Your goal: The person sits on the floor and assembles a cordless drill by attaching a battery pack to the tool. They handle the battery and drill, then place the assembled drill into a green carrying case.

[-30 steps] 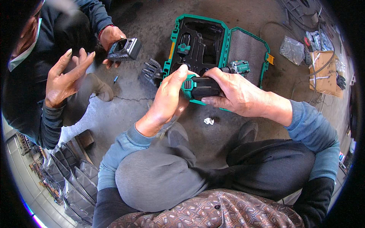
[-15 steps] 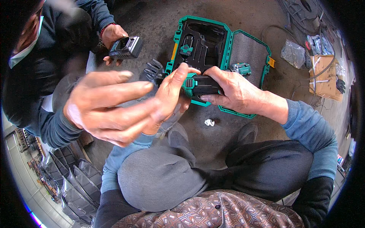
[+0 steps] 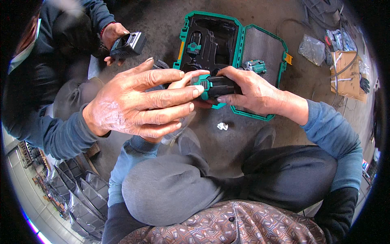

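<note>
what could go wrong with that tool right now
A co-worker's hand lies across much of the left hand, fingertips at the black-and-green tool, so it might nudge the tool or crowd the grip.
The right hand holds the tool above the floor; if that grip slipped, it could drop and hit the open case.

ribbed blue sleeves (image 3: 335,130) | black upper sleeves (image 3: 339,209) | brown patterned shirt (image 3: 193,227) | grey trousers (image 3: 162,191)
</note>
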Demonstrator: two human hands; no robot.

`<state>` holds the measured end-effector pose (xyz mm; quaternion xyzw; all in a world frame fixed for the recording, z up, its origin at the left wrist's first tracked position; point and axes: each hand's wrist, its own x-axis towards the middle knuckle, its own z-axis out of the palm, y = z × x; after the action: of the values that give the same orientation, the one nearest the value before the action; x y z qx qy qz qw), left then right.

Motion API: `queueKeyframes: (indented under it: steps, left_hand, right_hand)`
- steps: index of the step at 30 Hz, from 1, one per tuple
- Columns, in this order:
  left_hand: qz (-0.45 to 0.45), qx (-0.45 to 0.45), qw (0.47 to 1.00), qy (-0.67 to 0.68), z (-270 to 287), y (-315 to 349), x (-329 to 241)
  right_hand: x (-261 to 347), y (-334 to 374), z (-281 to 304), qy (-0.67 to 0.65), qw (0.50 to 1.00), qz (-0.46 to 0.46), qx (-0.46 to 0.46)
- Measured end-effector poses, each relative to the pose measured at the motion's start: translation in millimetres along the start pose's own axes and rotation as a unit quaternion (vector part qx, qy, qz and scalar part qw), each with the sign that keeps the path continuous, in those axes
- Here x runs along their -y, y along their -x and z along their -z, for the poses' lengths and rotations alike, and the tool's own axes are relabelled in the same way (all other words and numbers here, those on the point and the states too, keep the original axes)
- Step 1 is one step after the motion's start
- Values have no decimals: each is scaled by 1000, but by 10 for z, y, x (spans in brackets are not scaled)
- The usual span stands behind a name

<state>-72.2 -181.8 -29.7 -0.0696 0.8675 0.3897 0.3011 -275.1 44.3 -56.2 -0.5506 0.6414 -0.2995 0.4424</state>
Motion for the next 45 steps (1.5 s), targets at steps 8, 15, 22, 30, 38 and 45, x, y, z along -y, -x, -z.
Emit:
queueKeyframes:
  steps: [8,15,22,30,38,45]
  left_hand:
    - [10,-23,996,88,-141,23,23]
    - [-7,-199,836,511,-632,-226,-137]
    - [-72,-217,745,626,-733,-427,-296]
    - [-51,-214,765,606,-744,-408,-187]
    - [-54,-238,762,599,-787,-448,-176]
    - [-68,-153,836,523,-837,-492,-201]
  right_hand:
    - [-121,0,-47,33,994,83,-60]
    - [-86,-38,-27,49,991,100,-71]
    - [-101,-23,7,44,992,89,-79]
    - [-129,-14,-14,37,995,76,-62]
    - [6,-56,48,-114,991,-64,-25]
    - [-95,-22,62,-135,988,-77,-18]
